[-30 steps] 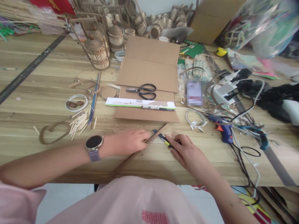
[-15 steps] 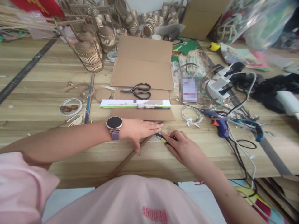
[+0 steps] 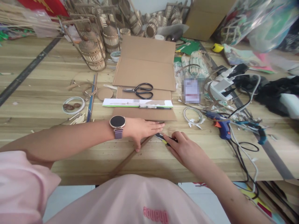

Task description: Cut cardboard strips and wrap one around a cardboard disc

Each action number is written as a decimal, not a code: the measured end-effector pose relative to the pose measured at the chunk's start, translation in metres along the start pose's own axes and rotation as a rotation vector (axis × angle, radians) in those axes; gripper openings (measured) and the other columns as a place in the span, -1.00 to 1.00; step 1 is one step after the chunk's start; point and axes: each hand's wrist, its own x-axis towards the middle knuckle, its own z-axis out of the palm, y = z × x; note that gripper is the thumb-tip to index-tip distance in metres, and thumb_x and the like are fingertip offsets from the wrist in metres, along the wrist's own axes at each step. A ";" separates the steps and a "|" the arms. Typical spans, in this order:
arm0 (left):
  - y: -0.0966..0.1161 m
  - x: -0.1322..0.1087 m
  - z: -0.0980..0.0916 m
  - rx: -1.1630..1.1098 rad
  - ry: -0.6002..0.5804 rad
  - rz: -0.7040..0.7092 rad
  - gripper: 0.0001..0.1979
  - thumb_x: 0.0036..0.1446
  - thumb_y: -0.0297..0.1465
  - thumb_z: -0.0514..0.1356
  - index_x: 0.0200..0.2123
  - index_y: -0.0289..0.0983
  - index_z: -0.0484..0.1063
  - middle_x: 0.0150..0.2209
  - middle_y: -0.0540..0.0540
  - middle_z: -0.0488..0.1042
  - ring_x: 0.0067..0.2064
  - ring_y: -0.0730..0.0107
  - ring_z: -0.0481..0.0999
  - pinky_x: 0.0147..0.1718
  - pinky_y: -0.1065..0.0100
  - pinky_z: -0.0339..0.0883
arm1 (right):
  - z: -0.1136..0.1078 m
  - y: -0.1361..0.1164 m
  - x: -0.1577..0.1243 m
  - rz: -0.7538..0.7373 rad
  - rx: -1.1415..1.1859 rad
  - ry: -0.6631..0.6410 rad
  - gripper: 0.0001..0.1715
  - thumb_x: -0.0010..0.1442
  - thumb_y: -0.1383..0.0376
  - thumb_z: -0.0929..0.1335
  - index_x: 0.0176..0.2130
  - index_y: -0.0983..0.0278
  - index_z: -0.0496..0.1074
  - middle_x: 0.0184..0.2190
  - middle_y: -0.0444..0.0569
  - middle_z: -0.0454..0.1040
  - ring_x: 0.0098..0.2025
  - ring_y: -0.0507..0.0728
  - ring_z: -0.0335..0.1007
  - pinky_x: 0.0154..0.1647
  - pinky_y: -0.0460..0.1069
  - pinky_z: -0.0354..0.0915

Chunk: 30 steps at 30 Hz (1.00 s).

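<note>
My left hand (image 3: 145, 130) lies flat with its fingers stretched out, pressing on a long thin brown strip (image 3: 127, 161) on the wooden table. The strip runs slantwise from under that palm toward the table's near edge. In my right hand (image 3: 185, 145) is a utility knife (image 3: 164, 139) with a yellow and black handle. Its tip points left and rests close to the strip, just below my left fingertips. Whether the blade touches the strip, I cannot tell. A cardboard sheet (image 3: 144, 114) lies just beyond my left hand.
Black-handled scissors (image 3: 143, 91), a white strip of card (image 3: 121, 102) and a pen (image 3: 156, 107) lie on the cardboard. To the right are a tape roll (image 3: 193, 116), a blue glue gun (image 3: 223, 126) and a power strip (image 3: 219, 88) with cables. Small slatted lanterns (image 3: 93, 57) stand at the back left.
My view has shifted slightly, so the table's things appear a little further right. Both hands, the knife and the strip keep nearly the same places.
</note>
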 end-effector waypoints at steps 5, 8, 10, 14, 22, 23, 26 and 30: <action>-0.001 0.000 -0.001 -0.020 -0.018 0.001 0.32 -0.32 -0.23 0.53 0.41 -0.39 -0.13 0.44 -0.30 -0.21 0.44 0.00 -0.13 0.33 0.17 0.01 | 0.001 -0.003 -0.003 0.012 0.004 -0.001 -0.58 0.35 0.32 0.22 0.16 0.31 0.35 -0.23 0.12 0.39 -0.20 0.22 0.40 -0.39 0.02 0.45; -0.002 0.001 -0.002 -0.023 -0.029 0.003 0.33 -0.32 -0.21 0.53 0.41 -0.45 -0.14 0.44 -0.32 -0.23 0.44 -0.02 -0.14 0.34 0.17 -0.02 | 0.000 -0.002 -0.009 -0.004 -0.031 -0.025 -0.58 0.35 0.32 0.23 0.16 0.31 0.33 -0.24 0.11 0.39 -0.20 0.20 0.40 -0.43 -0.02 0.44; -0.001 0.001 -0.002 -0.032 -0.016 0.008 0.33 -0.33 -0.22 0.53 0.40 -0.45 -0.14 0.44 -0.31 -0.22 0.44 -0.03 -0.14 0.34 0.16 -0.01 | -0.002 -0.002 -0.010 -0.018 -0.036 -0.038 -0.59 0.35 0.33 0.22 0.16 0.31 0.33 -0.23 0.11 0.39 -0.21 0.20 0.40 -0.43 -0.01 0.44; 0.000 0.001 -0.002 -0.034 -0.020 0.005 0.30 -0.34 -0.24 0.52 0.39 -0.48 -0.09 0.44 -0.32 -0.22 0.44 -0.02 -0.15 0.34 0.20 -0.03 | -0.004 -0.005 -0.003 -0.013 -0.028 -0.029 -0.59 0.33 0.34 0.24 0.14 0.32 0.34 -0.24 0.10 0.39 -0.21 0.21 0.40 -0.40 0.01 0.45; -0.001 0.001 -0.002 -0.027 -0.047 -0.002 0.31 -0.30 -0.20 0.48 0.41 -0.46 -0.16 0.44 -0.28 -0.26 0.44 0.03 -0.17 0.35 0.23 -0.10 | 0.005 -0.007 -0.010 -0.032 -0.047 -0.007 -0.57 0.33 0.34 0.22 0.17 0.30 0.31 -0.26 0.10 0.38 -0.22 0.21 0.39 -0.46 -0.02 0.42; -0.002 0.001 -0.002 -0.028 -0.045 -0.002 0.31 -0.30 -0.20 0.48 0.41 -0.47 -0.16 0.44 -0.29 -0.26 0.44 0.03 -0.17 0.36 0.23 -0.11 | 0.005 -0.007 -0.012 -0.036 -0.037 0.000 -0.57 0.33 0.34 0.22 0.17 0.28 0.31 -0.26 0.09 0.38 -0.23 0.20 0.39 -0.46 -0.03 0.42; -0.002 0.001 0.000 -0.026 -0.033 0.002 0.31 -0.31 -0.21 0.49 0.40 -0.52 -0.15 0.44 -0.31 -0.26 0.45 0.04 -0.18 0.36 0.23 -0.15 | 0.002 -0.005 -0.014 -0.028 0.026 0.015 -0.57 0.34 0.31 0.21 0.17 0.24 0.32 -0.26 0.08 0.38 -0.22 0.20 0.40 -0.44 -0.02 0.44; -0.003 0.001 0.001 -0.058 0.002 0.019 0.31 -0.33 -0.22 0.50 0.39 -0.52 -0.12 0.43 -0.33 -0.22 0.44 0.01 -0.17 0.36 0.23 -0.15 | 0.002 -0.006 -0.010 0.011 0.151 0.024 -0.56 0.35 0.28 0.20 0.19 0.26 0.27 -0.22 0.07 0.39 -0.24 0.19 0.46 -0.36 0.04 0.48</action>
